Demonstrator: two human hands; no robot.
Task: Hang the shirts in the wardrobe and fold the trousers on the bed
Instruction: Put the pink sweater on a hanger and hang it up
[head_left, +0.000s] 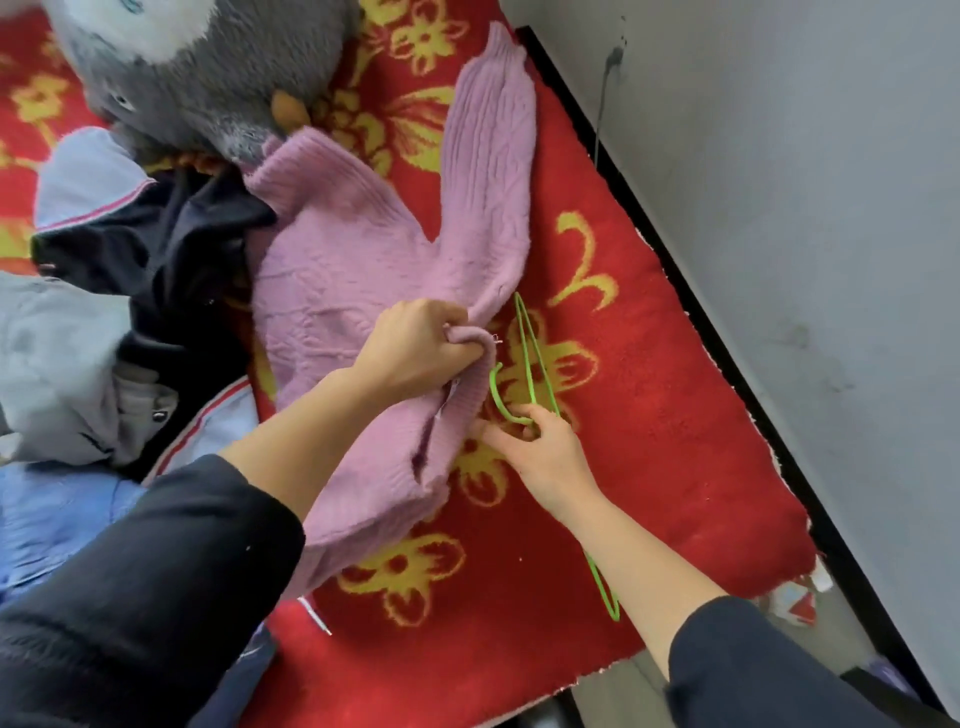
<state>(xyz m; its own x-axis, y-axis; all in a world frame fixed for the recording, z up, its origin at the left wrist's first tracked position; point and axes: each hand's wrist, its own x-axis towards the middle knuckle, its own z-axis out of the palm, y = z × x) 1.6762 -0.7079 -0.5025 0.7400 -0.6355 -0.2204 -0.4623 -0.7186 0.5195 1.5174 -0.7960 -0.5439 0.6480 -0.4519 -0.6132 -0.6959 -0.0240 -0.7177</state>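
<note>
A pink knitted sweater (358, 249) lies spread on the red flowered blanket (649, 389) of the bed, one sleeve stretched toward the top. My left hand (415, 348) grips a bunched fold of the sweater's edge near its middle. Just to the right, a thin green wire hanger (530, 348) rests on the blanket beside the sweater. My right hand (540, 457) pinches the hanger at the base of its hook; the hanger's lower end shows below my forearm.
A pile of dark, grey and light-blue clothes (130, 270) sits at the left of the bed. A grey plush toy (197, 73) lies at the top. The bed's dark edge (691, 291) and a grey wall (805, 208) run along the right.
</note>
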